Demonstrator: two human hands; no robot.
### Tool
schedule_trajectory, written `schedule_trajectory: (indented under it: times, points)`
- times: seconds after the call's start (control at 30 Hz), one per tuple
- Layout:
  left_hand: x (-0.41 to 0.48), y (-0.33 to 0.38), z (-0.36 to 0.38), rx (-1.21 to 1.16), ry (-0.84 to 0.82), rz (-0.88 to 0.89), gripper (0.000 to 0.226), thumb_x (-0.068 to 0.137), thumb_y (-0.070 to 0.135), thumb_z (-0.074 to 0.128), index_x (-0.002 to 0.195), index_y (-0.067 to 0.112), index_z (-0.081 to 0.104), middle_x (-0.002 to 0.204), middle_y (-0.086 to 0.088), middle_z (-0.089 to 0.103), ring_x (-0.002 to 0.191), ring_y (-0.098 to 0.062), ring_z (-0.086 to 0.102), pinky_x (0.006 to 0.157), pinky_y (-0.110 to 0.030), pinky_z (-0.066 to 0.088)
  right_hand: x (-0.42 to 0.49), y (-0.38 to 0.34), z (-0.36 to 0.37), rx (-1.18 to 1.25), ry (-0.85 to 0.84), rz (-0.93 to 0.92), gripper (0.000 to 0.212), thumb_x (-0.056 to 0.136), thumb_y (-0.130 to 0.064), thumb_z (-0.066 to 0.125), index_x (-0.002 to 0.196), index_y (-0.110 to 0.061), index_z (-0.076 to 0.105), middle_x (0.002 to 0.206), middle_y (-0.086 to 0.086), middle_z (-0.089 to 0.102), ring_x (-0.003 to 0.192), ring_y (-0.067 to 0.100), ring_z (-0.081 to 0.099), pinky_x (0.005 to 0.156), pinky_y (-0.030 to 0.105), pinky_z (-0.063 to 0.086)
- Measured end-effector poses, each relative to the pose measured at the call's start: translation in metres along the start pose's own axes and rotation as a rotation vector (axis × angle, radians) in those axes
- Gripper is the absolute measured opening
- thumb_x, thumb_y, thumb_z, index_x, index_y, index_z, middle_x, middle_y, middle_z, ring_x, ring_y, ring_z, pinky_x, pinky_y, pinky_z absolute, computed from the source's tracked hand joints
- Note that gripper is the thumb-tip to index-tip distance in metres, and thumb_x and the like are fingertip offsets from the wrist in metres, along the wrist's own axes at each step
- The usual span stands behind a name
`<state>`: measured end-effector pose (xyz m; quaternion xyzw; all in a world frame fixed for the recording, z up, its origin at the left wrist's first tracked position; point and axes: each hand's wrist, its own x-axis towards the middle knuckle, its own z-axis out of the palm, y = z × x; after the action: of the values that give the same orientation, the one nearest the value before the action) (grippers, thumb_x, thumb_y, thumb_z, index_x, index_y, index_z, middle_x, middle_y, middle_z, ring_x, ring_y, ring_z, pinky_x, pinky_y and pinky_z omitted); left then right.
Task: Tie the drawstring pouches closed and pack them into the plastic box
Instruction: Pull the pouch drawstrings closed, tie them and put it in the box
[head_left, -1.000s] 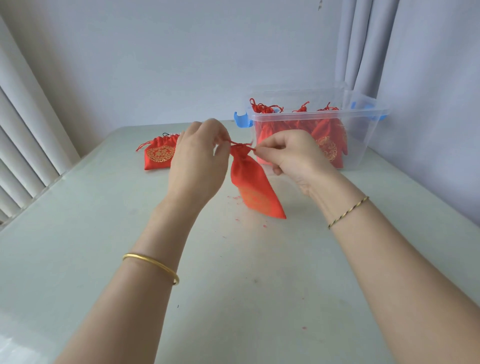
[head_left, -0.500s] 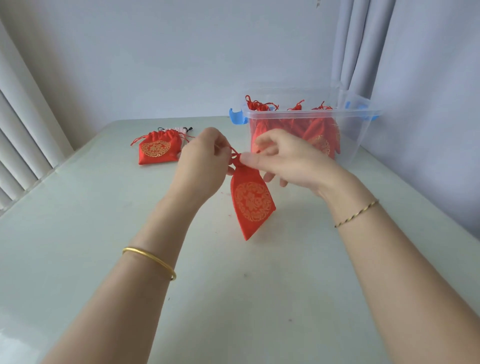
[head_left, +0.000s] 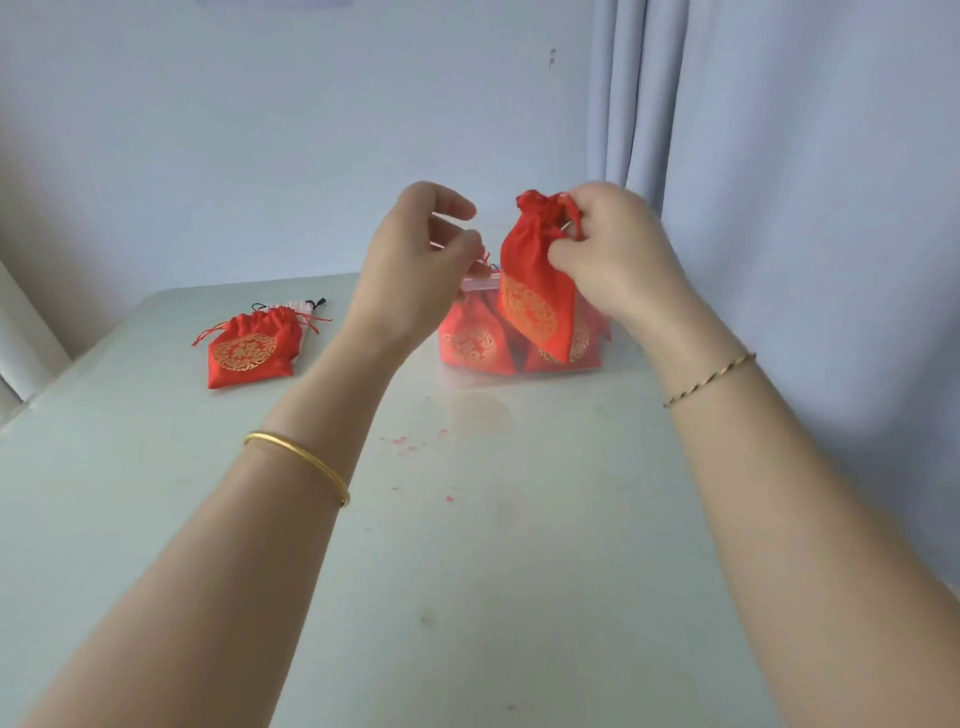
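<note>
My right hand (head_left: 615, 254) grips the gathered neck of a red drawstring pouch (head_left: 537, 291) with a gold round pattern. The pouch hangs in the air in front of the clear plastic box (head_left: 480, 281). Several red pouches (head_left: 472, 345) stand inside that box, which my hands largely hide. My left hand (head_left: 415, 265) hovers just left of the held pouch with its fingers apart and nothing clearly in them. Another red pouch (head_left: 249, 353) lies flat on the table at the far left.
A white pouch with a black cord (head_left: 296, 306) peeks out behind the red one on the table. Small red crumbs (head_left: 410, 444) dot the pale table (head_left: 467, 571). A curtain (head_left: 623, 104) hangs behind the box, and a wall runs along the right side.
The pouch has risen from just above the table to box height. My left hand has let go of the drawstring, and my right hand alone holds the pouch by its neck.
</note>
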<state>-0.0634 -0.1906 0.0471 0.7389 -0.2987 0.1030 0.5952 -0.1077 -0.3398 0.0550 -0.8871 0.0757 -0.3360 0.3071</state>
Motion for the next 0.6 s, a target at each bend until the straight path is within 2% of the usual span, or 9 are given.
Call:
schedule_trajectory:
  times: [0.1,0.2,0.27,0.3,0.37,0.4,0.43,0.5,0.6]
  points:
    - [0.014,-0.017,-0.004,0.016,0.059,-0.053,0.019,0.088,0.003,0.045,0.104,0.013,0.049,0.084,-0.003,0.062,0.071,-0.008,0.066,0.054,-0.02,0.05,0.038,-0.01,-0.011,0.007,0.133,-0.009,0.029,0.077,-0.007,0.05,0.059,-0.022,0.033,0.056,-0.008,0.033,0.056,0.013,0.034,0.045,0.02,0.021]
    - [0.02,-0.044,-0.007,0.054,0.092,-0.144,0.018,0.089,0.004,0.045,0.104,0.014,0.047,0.087,0.0,0.057,0.072,-0.007,0.061,0.053,-0.017,0.049,0.062,-0.023,-0.005,-0.039,0.241,-0.02,0.026,0.08,-0.009,0.044,0.062,-0.026,0.035,0.064,-0.013,0.038,0.075,0.017,0.041,0.054,0.027,0.022]
    - [0.021,-0.061,-0.011,0.077,0.125,-0.189,0.019,0.089,0.004,0.043,0.105,0.014,0.047,0.087,0.002,0.055,0.077,-0.01,0.059,0.059,-0.022,0.049,0.067,-0.022,0.011,-0.082,0.188,-0.006,0.015,0.086,-0.016,0.044,0.081,-0.02,0.057,0.082,-0.009,0.056,0.086,0.017,0.05,0.066,0.024,0.03]
    - [0.022,-0.07,-0.014,0.097,0.145,-0.211,0.02,0.088,0.005,0.043,0.105,0.015,0.047,0.09,0.001,0.055,0.079,-0.013,0.058,0.063,-0.026,0.051,0.068,-0.019,0.023,-0.105,0.106,0.029,0.017,0.088,-0.019,0.045,0.089,-0.015,0.061,0.095,-0.003,0.063,0.094,0.018,0.056,0.072,0.024,0.036]
    - [0.024,-0.091,-0.024,0.162,0.185,-0.258,0.023,0.086,0.005,0.042,0.106,0.015,0.05,0.1,-0.003,0.056,0.083,-0.017,0.057,0.073,-0.037,0.053,0.071,-0.002,0.047,-0.215,-0.123,0.125,0.012,0.086,-0.019,0.05,0.087,-0.014,0.061,0.109,0.005,0.066,0.105,0.023,0.061,0.082,0.026,0.045]
    - [0.025,-0.103,-0.03,0.201,0.205,-0.28,0.025,0.085,0.005,0.043,0.106,0.016,0.051,0.105,-0.005,0.056,0.088,-0.02,0.056,0.079,-0.041,0.053,0.069,0.004,0.055,-0.296,-0.232,0.16,0.01,0.085,-0.016,0.051,0.091,-0.014,0.059,0.114,0.007,0.064,0.108,0.026,0.059,0.087,0.03,0.046]
    - [0.026,-0.114,-0.036,0.241,0.224,-0.303,0.026,0.083,0.005,0.044,0.105,0.017,0.052,0.109,-0.007,0.055,0.093,-0.023,0.056,0.084,-0.044,0.053,0.068,0.007,0.058,-0.368,-0.302,0.186,0.02,0.085,-0.013,0.051,0.104,-0.013,0.058,0.121,0.009,0.06,0.111,0.029,0.057,0.091,0.033,0.045]
    - [0.025,-0.136,-0.05,0.355,0.246,-0.335,0.028,0.081,0.006,0.044,0.105,0.016,0.054,0.116,-0.011,0.054,0.102,-0.03,0.055,0.089,-0.045,0.05,0.067,0.007,0.056,-0.404,-0.286,0.191,0.037,0.085,-0.007,0.047,0.122,-0.011,0.05,0.129,0.011,0.053,0.116,0.031,0.053,0.095,0.035,0.041]
    - [0.021,-0.166,-0.069,0.614,0.223,-0.376,0.037,0.082,0.006,0.045,0.117,0.008,0.056,0.126,-0.018,0.049,0.117,-0.037,0.045,0.098,-0.046,0.041,0.061,-0.007,0.05,-0.369,-0.07,0.053,0.038,0.086,-0.001,0.041,0.121,-0.009,0.051,0.123,0.011,0.056,0.112,0.032,0.054,0.09,0.034,0.042]
